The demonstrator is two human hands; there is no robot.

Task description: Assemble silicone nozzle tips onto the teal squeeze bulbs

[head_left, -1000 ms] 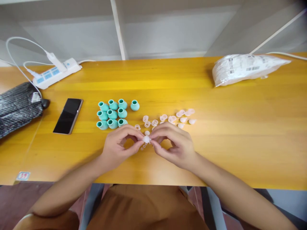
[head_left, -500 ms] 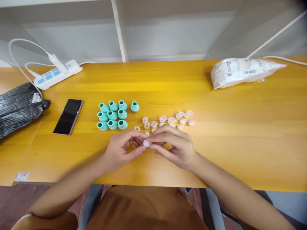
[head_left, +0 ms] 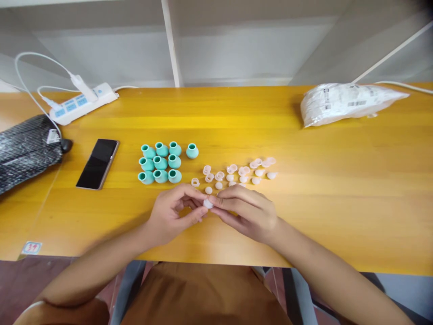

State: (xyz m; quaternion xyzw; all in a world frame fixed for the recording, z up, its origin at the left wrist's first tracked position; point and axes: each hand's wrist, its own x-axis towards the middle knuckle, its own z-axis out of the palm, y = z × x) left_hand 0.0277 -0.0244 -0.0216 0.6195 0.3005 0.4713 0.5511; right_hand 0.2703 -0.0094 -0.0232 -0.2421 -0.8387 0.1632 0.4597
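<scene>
Between both hands is a small translucent white cap-like piece [head_left: 208, 204]. My left hand [head_left: 176, 211] pinches it from the left with thumb and forefinger. My right hand [head_left: 248, 210] grips the same piece from the right with its fingertips, which hide part of it. Just beyond the hands lie several small white rounded pieces [head_left: 256, 180] and several translucent pinkish ring-shaped pieces [head_left: 219, 176]. To their left, several turquoise vase-shaped pieces [head_left: 160, 162] with open necks stand in close rows. One more turquoise vase-shaped piece [head_left: 192, 151] sits a little apart on the right.
On the left of the wooden table [head_left: 338, 203] lie a phone [head_left: 98, 163], a white power strip [head_left: 84, 106] with cables, and a black wrapped package [head_left: 29, 149]. A white plastic package [head_left: 348, 104] rests at the back right.
The right hand's fingers have shifted and drawn closer together over the white piece, its thumb tucked lower. The left hand keeps its pinch. The whole view has moved slightly.
</scene>
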